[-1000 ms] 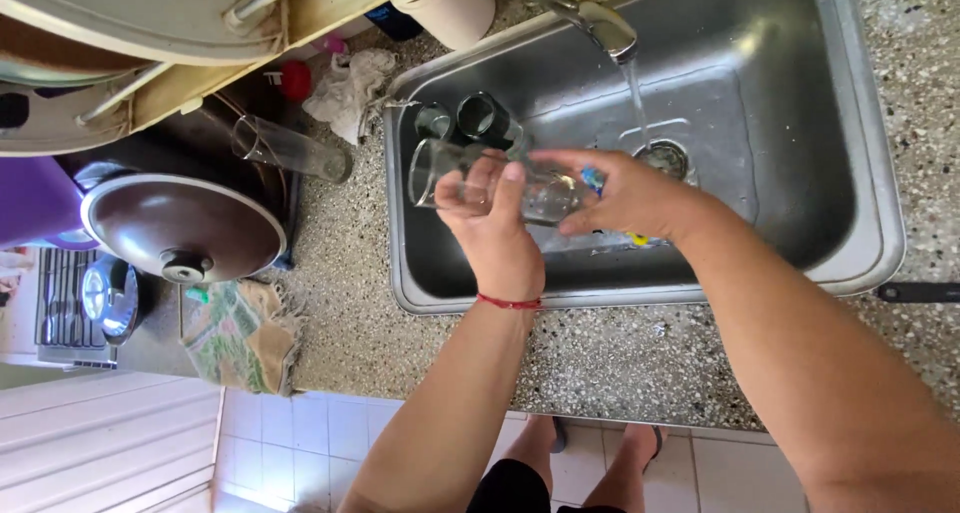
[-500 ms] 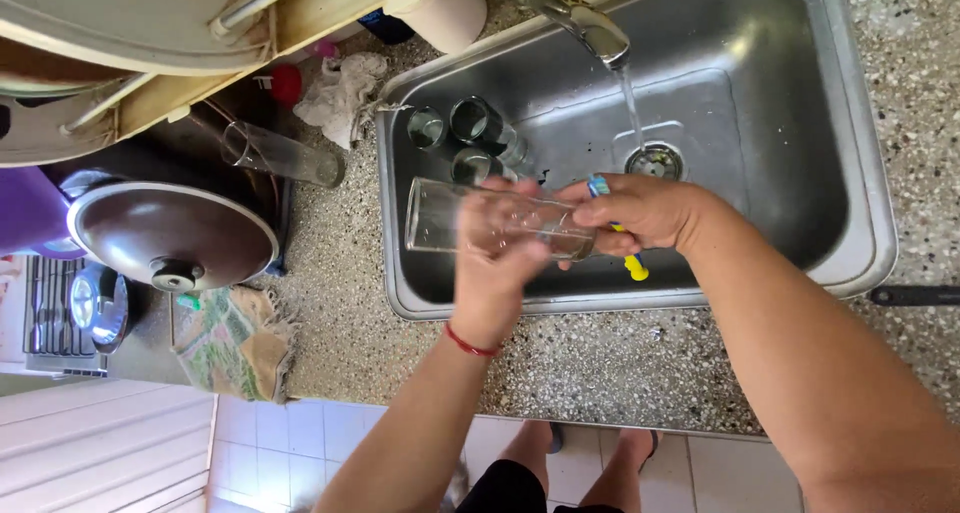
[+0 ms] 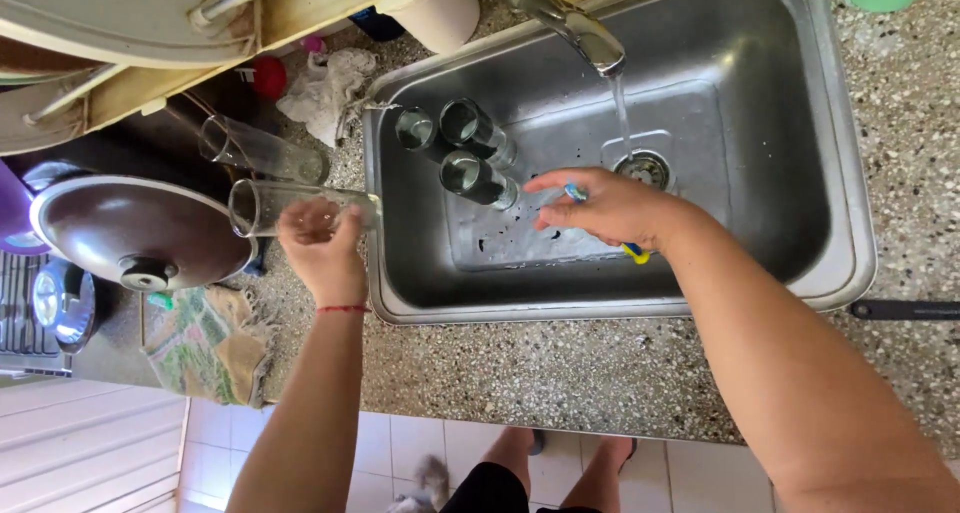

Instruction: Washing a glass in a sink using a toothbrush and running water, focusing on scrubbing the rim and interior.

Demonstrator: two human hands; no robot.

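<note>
Lying on its side over the speckled stone counter (image 3: 600, 373), the tall clear drinking glass (image 3: 290, 205) sits in the left hand (image 3: 322, 241), fingers wrapped around its base end just at the left rim of the stainless steel sink (image 3: 850, 233). Its open mouth points toward the round brown pan lid (image 3: 130, 228) and a second clear glass (image 3: 255, 148) lying just beside it; a wet, soapy grip could let it slip and knock either one. Farther right, three dark-looking glasses (image 3: 465, 153) stand close together in the basin. The right hand (image 3: 610, 208) hovers over them, closed around a small blue and yellow scrubber (image 3: 632, 253), and could tip one. Water from the grey metal tap (image 3: 575, 28) runs unused into the drain.
</note>
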